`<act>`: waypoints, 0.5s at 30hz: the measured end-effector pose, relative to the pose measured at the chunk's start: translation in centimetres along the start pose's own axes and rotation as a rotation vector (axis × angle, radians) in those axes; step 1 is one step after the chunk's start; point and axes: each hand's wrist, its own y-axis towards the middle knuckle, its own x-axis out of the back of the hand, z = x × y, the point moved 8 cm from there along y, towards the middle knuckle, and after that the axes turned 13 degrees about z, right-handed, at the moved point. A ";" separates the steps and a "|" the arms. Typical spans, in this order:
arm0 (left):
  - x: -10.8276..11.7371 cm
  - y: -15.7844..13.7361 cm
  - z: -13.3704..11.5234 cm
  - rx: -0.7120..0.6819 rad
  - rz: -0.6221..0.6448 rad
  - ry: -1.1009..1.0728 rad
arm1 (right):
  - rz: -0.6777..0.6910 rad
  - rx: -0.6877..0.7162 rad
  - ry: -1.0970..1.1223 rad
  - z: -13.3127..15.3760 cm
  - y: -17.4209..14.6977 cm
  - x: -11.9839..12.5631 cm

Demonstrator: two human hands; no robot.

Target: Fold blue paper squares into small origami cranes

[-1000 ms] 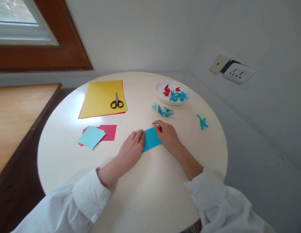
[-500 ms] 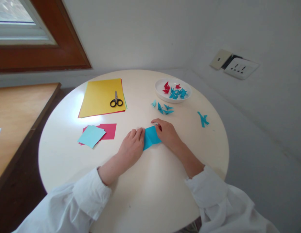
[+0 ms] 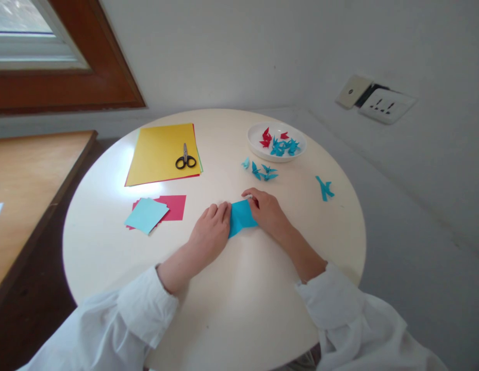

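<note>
A creased square of blue origami paper (image 3: 241, 215) lies on the table between my hands. My left hand (image 3: 213, 226) is closed over its left edge, fingers together and knuckles up. At its right edge, my right hand (image 3: 268, 210) grips the paper with bent fingers; the fingertips are partly hidden. Beyond the hands, several small blue paper cranes (image 3: 262, 171) and one pale blue paper crane (image 3: 245, 163) sit in a loose group.
A white plate (image 3: 255, 150) behind holds red and blue cranes. Scissors (image 3: 185, 157) rest on large yellow paper sheets (image 3: 158, 149). Pale blue squares (image 3: 147, 215) overlap pink squares (image 3: 175, 208) at the left. Blue paper strips (image 3: 325, 188) lie near the round table's right edge.
The view has shifted very slightly. Both hands and the blue paper stay in about the same place on the table.
</note>
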 end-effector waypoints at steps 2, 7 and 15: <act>-0.1 0.0 0.0 -0.001 -0.001 -0.004 | -0.005 -0.001 0.005 -0.1 0.0 0.0; -0.1 0.1 0.1 -0.007 0.008 -0.019 | -0.040 0.005 0.033 -0.3 -0.2 0.1; -0.4 -0.2 -0.3 -0.018 0.095 -0.087 | -0.049 -0.031 0.066 -1.1 -0.2 0.0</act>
